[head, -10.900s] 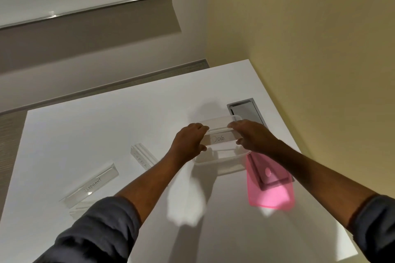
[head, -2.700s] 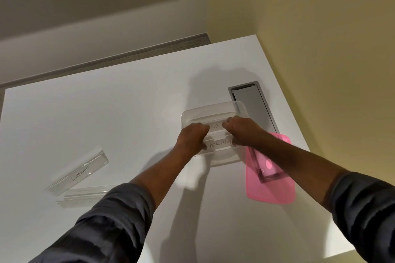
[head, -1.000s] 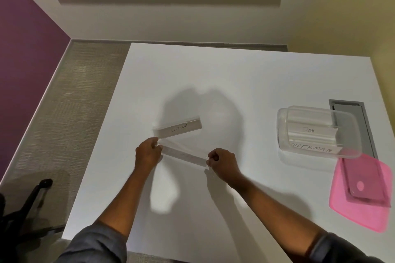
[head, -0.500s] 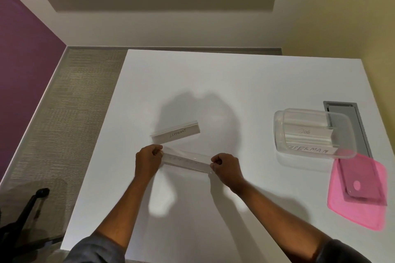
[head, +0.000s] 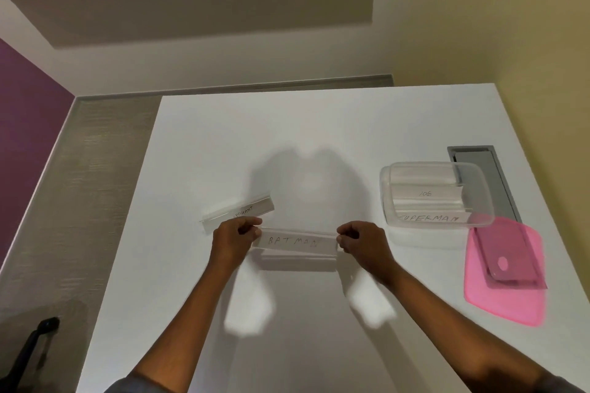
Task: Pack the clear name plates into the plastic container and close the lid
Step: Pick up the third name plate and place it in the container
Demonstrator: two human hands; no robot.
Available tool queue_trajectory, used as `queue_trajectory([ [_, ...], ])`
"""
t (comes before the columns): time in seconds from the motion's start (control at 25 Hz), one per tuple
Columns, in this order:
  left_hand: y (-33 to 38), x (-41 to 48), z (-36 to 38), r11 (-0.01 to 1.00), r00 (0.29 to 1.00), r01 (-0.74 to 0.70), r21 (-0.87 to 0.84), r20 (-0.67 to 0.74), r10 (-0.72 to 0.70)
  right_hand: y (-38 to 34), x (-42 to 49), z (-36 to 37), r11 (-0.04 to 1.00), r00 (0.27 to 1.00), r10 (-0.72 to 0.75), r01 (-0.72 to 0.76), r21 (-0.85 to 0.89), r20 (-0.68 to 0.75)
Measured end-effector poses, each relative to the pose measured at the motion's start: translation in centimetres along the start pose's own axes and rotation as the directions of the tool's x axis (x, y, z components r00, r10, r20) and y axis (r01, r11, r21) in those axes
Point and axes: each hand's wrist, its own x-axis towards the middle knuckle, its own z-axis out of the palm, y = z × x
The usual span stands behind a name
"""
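A clear name plate marked BATMAN (head: 297, 242) is held just above the white table (head: 319, 124), its label facing me. My left hand (head: 234, 238) pinches its left end and my right hand (head: 359, 241) pinches its right end. Behind my left hand another clear name plate (head: 238, 212) lies flat on the table. To the right stands the clear plastic container (head: 435, 196), open, with two name plates inside, one reading SUPERMAN. Its pink lid (head: 507, 271) lies on the table in front of the container.
A grey metal cable hatch (head: 482, 169) is set into the table behind the container and partly under the pink lid. The yellow wall runs along the table's right edge. A dark chair part (head: 35, 344) shows on the floor at lower left.
Both hands have lifted the BATMAN plate off the table and turned it so its label faces me. The other plate and the container have stayed in place.
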Motion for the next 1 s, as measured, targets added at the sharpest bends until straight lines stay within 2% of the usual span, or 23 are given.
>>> queue_trajectory([
  [0.28,6.1,-0.8,4.2,0.994,0.991,-0.085,-0.066,0.096,0.091,0.6,0.0,-8.1,0.997,0.991,-0.078,0.074,-0.036,-0.11],
  [0.56,12.9,-2.4,9.4,0.949,0.959,-0.242,-0.202,0.098,0.265,2.0,0.9,-16.8,0.988,0.968,-0.144,0.131,-0.076,-0.205],
  [0.68,15.4,-3.1,12.1,0.919,0.935,-0.33,-0.215,0.063,0.35,3.0,1.7,-20.1,0.969,0.963,-0.191,0.154,-0.191,-0.189],
  [0.8,17.8,-3.4,15.1,0.902,0.919,-0.374,-0.214,0.045,0.392,3.6,2.8,-22.2,0.892,0.941,-0.298,0.214,-0.397,-0.161],
  [0.88,19.2,-3.7,17.1,0.895,0.907,-0.401,-0.196,0.056,0.418,3.5,3.7,-23.0,0.813,0.931,-0.355,0.259,-0.521,-0.091],
  [1.0,20.7,-3.8,19.7,0.886,0.891,-0.425,-0.188,0.087,0.446,3.2,5.1,-23.7,0.756,0.938,-0.345,0.291,-0.587,0.021],
])
